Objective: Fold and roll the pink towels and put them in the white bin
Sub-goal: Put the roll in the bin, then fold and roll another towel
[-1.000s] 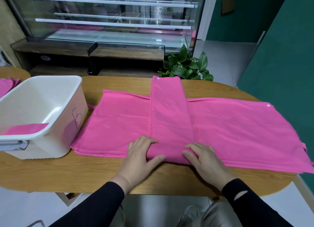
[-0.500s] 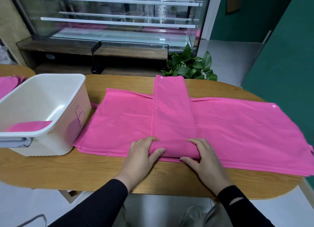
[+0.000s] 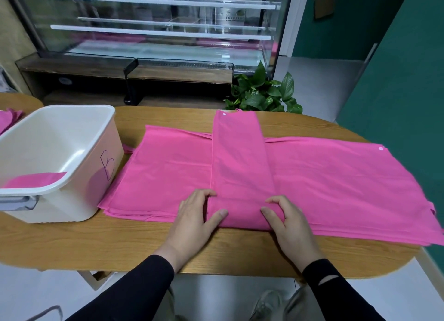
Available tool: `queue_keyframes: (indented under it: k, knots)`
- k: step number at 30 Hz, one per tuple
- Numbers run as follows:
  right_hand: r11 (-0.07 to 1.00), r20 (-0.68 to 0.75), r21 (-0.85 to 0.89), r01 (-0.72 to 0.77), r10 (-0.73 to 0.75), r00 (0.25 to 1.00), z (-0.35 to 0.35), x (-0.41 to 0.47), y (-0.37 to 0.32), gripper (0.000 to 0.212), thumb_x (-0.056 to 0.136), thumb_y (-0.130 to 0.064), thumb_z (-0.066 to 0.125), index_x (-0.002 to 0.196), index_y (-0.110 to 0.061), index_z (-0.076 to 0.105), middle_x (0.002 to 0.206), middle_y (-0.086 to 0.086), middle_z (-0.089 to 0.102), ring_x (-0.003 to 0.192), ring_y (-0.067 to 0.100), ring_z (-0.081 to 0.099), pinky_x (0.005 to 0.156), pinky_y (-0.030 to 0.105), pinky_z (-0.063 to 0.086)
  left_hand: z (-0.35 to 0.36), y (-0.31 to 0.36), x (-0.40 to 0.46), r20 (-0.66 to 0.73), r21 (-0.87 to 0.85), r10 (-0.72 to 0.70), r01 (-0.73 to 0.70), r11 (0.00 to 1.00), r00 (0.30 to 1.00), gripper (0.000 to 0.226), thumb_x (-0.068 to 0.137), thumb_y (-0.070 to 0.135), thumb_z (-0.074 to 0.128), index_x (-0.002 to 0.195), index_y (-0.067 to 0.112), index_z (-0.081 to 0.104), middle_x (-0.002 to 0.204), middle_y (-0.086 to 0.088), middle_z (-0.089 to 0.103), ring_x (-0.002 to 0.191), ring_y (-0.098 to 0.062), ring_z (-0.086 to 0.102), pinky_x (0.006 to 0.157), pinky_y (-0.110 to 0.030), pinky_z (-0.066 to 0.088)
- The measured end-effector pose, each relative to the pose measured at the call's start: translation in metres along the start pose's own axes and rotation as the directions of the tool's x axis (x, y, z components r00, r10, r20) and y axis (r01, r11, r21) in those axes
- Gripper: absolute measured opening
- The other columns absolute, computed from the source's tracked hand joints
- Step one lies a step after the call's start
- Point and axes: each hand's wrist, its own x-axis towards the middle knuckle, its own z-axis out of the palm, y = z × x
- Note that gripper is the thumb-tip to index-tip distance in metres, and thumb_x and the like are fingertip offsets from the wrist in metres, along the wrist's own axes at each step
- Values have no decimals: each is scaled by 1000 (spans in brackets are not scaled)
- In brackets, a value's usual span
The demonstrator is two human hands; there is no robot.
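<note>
At the far left a few more pink cloths (image 3: 9, 118) lie on a second wooden surface. Next comes the white bin (image 3: 72, 157), marked with a handwritten letter on its side and standing on the wooden counter (image 3: 120, 243); one flat piece of pink fabric (image 3: 36, 179) already shows inside it. Just right of the bin, a stack of pink towels (image 3: 163, 176) lies spread across the counter, and over it runs a folded towel strip (image 3: 240, 152), lying away from the person toward the potted plant (image 3: 264, 92).

The left hand (image 3: 192, 219) holds the left end of the roll (image 3: 240, 215) at the near end of the strip, thumb in front and fingers curled over the top. The right hand (image 3: 288, 219) holds the right end in the same way.

A second ago the hands were only tucking the near edge under, and the start of the roll was small and partly hidden. Half a second ago a clear cylinder had formed. Now the roll looks thicker and sits slightly farther up the strip. By my reading the rolling is well begun but most of the strip is still flat, so the towel is not ready for the bin, and the stack beneath has yet to be done
</note>
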Motion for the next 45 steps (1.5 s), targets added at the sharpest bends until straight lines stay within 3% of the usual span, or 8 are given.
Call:
queue_keyframes:
  k: [3, 9, 15, 22, 26, 33, 39, 45]
  knots:
    - [1000, -27, -26, -18, 17, 999, 2, 1, -2, 49, 82, -86, 35, 99, -45, 57, 102, -22, 63, 107, 15, 54, 83, 29, 41, 0, -1, -2, 77, 126, 102, -111, 986, 992, 66, 80, 78, 53, 132, 38, 45, 125, 22, 48, 118, 0, 43, 99, -27, 31]
    - [974, -36, -149, 171, -179, 983, 6, 1, -2, 39, 93, -59, 50, 121, -32, 54, 126, -17, 47, 125, 8, 44, 107, 41, 39, 0, 1, 0, 91, 170, 77, -92, 981, 993, 62, 90, 74, 36, 134, 33, 48, 117, 16, 57, 112, -8, 50, 97, -32, 33]
    - [959, 66, -158, 234, -226, 972, 6, 0, 0, 64, 80, -64, 65, 134, -33, 51, 128, -24, 37, 126, 5, 42, 109, 25, 34, 1, 2, -2, 59, 58, -13, 10, 998, 998, 66, 90, 79, 18, 134, 39, 45, 121, 23, 50, 109, 5, 34, 96, -28, 30]
    - [983, 39, -89, 160, -157, 987, -1, -4, -4, 44, 86, -63, 58, 121, -36, 58, 114, -28, 51, 111, 1, 52, 94, 16, 38, 0, 1, -3, 48, 47, 11, -13, 999, 999, 89, 66, 90, 53, 140, 46, 32, 127, 29, 40, 112, 8, 31, 97, -23, 31]
    - [994, -19, -14, 108, -108, 994, -3, -5, -7, 32, 89, -67, 55, 113, -46, 54, 112, -30, 57, 112, -10, 52, 91, 5, 34, -1, 1, -2, 51, 54, 68, -70, 996, 996, 76, 72, 83, 54, 134, 42, 42, 119, 28, 48, 111, 7, 40, 95, -23, 29]
    - [989, 34, -87, 121, -119, 992, 1, -2, -8, 70, 72, -68, 72, 129, -38, 43, 130, -20, 43, 130, 1, 40, 111, 25, 31, -2, 0, 1, 12, -1, 2, -2, 1000, 1000, 61, 80, 85, 41, 117, 39, 54, 104, 28, 55, 99, -3, 48, 91, -28, 37]
    - [995, 52, -67, 74, -71, 996, -2, -3, -7, 55, 75, -70, 67, 121, -48, 46, 119, -35, 47, 119, -6, 46, 101, 24, 40, -2, 4, 1, -2, -8, -19, 19, 1000, 1000, 37, 91, 68, 42, 99, 34, 55, 98, 17, 51, 97, -9, 49, 92, -38, 43]
    - [1000, 41, -11, 4, -4, 999, -3, -4, -7, 54, 77, -79, 56, 119, -45, 54, 120, -26, 59, 117, 0, 54, 100, 35, 47, -4, 3, -2, 37, -42, -71, 72, 996, 997, 57, 92, 66, 38, 137, 32, 42, 132, 15, 49, 125, -6, 42, 109, -32, 33]
